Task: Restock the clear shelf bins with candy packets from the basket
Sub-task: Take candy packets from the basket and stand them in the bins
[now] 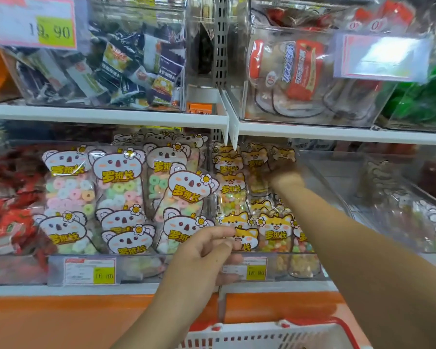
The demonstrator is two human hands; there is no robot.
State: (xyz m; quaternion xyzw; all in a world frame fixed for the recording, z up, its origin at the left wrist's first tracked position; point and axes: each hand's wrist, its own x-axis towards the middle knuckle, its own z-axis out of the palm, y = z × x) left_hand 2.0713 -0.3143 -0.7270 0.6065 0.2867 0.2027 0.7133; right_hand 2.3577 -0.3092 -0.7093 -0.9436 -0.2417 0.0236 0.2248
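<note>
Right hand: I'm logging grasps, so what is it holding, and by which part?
The right hand seems to grip a fox packet just below its top, though blur hides the fingers.

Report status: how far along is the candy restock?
Done: koala packets pack their bin, and fox packets fill most of theirs. In hand: the right hand reaches to the back row of fox packets, grip blurred; the left hand is at the front row. Left: the clear bin to the right looks part-filled. Only the basket rim shows, so remaining stock is unknown.
</note>
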